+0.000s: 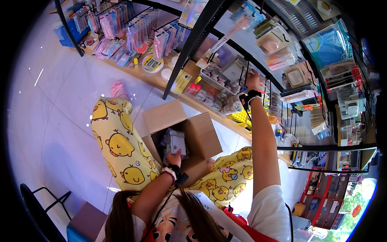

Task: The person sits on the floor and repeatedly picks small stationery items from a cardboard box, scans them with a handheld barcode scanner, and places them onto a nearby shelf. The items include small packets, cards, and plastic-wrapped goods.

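Note:
An uncovered cardboard box (208, 136) stands on the floor between my knees, its flaps spread. Inside it, my left hand (174, 158) grips a pale flat packaged item (177, 142) above other small packets. My right hand (252, 80) reaches up to the metal hooks of the display rack, beside flat grey-white packages (234, 71) hanging there. Its fingers are partly hidden, so whether it holds anything cannot be told. A white perforated basket (213, 82) with small round containers sits on the shelf just below the packages.
Black rack posts (189, 45) and hooks stand close around my right arm. Along the wooden bottom shelf (133, 69) lie jars, a round yellow-and-white pack and stationery. A stool (87, 219) is at lower left. My pink shoe (118, 88) rests on the tiled floor.

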The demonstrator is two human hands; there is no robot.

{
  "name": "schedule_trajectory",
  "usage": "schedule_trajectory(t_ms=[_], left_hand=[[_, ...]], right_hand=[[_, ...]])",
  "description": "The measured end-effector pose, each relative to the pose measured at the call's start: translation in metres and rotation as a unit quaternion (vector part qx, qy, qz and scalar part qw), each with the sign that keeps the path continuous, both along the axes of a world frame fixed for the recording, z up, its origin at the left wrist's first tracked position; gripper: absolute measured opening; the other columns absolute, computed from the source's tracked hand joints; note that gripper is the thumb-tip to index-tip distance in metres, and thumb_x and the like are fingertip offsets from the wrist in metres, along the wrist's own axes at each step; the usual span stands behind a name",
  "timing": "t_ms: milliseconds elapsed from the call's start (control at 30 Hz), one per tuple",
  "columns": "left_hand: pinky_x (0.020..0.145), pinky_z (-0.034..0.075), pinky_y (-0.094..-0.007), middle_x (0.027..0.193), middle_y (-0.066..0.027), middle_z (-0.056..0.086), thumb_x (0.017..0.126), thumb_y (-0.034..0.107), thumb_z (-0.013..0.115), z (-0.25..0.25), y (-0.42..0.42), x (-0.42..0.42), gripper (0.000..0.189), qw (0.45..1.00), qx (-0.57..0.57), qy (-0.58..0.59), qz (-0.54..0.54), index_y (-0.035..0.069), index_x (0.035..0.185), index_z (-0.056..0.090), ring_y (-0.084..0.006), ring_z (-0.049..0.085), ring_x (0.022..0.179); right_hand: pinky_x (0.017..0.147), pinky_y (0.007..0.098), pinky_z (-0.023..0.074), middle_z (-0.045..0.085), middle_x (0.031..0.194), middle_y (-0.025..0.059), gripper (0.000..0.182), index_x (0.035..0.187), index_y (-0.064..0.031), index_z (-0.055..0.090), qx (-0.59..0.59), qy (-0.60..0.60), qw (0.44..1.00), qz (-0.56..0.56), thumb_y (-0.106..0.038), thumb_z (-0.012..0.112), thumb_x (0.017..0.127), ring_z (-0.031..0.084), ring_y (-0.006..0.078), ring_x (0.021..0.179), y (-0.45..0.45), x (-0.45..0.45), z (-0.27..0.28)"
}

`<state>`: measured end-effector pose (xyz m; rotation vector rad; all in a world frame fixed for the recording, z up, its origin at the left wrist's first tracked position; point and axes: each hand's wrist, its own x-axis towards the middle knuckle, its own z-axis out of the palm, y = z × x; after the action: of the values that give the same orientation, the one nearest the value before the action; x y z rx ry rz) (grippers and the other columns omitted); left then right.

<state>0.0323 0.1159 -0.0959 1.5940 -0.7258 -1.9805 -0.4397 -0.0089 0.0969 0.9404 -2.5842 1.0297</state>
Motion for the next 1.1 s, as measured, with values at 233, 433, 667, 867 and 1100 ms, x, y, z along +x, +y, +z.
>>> schedule_trajectory(t_ms=[233,433,667,867,1100], left_hand=[[0.050,0.052,-0.0339,0.080,-0.0177,0.061,0.073,0.008,0.058,-0.093,0.014,0.014,0.019,0.954,-0.095,-0.247,-0.138,-0.004,0.087,0.057,-0.0296,0.061,0.065],[0.081,0.045,-0.0385,0.103,-0.0157,0.059,0.071,0.020,0.060,-0.053,-0.019,0.010,0.034,0.969,0.194,-0.125,-0.094,0.006,0.102,0.059,-0.0308,0.056,0.095],[0.078,0.043,-0.0376,0.104,-0.0140,0.057,0.074,0.021,0.057,-0.081,-0.010,0.007,0.034,0.976,0.105,-0.141,-0.131,0.007,0.105,0.057,-0.0294,0.055,0.093],[0.075,0.042,-0.0368,0.105,-0.0126,0.056,0.076,0.021,0.055,-0.110,-0.013,0.024,0.034,0.975,0.055,-0.168,-0.135,0.008,0.107,0.055,-0.0283,0.053,0.091],[0.072,0.041,-0.0358,0.106,-0.0109,0.054,0.078,0.022,0.052,-0.136,-0.012,0.017,0.034,0.968,-0.035,-0.147,-0.199,0.010,0.110,0.052,-0.0269,0.052,0.089]], right_hand=[[0.073,0.0376,0.0474,0.063,0.089,0.0133,0.033,0.102,-0.0089,0.056,0.094,0.004,0.995,-0.029,-0.018,0.064,0.071,0.060,0.0307,0.085,-0.009,0.026,0.021],[0.074,0.0368,0.0474,0.064,0.088,0.0133,0.026,0.093,-0.0065,0.058,0.107,0.006,0.994,-0.010,-0.020,0.063,0.071,0.061,0.0299,0.085,-0.012,0.018,0.023],[0.068,0.0361,0.0483,0.064,0.078,0.0124,0.025,0.091,-0.0046,0.060,0.083,-0.046,0.995,-0.009,-0.022,0.062,0.073,0.062,0.0291,0.075,0.003,-0.022,0.008],[0.060,0.0352,0.0472,0.062,0.066,0.0138,0.021,0.078,-0.0039,0.063,0.084,-0.102,0.990,0.038,-0.024,0.060,0.073,0.062,0.0256,0.065,-0.027,0.043,0.024],[0.055,0.0279,0.0473,0.062,0.062,0.0065,0.021,0.088,-0.0052,0.065,0.101,0.005,0.994,0.035,-0.022,0.059,0.076,0.061,0.0159,0.057,-0.018,0.020,0.000]])
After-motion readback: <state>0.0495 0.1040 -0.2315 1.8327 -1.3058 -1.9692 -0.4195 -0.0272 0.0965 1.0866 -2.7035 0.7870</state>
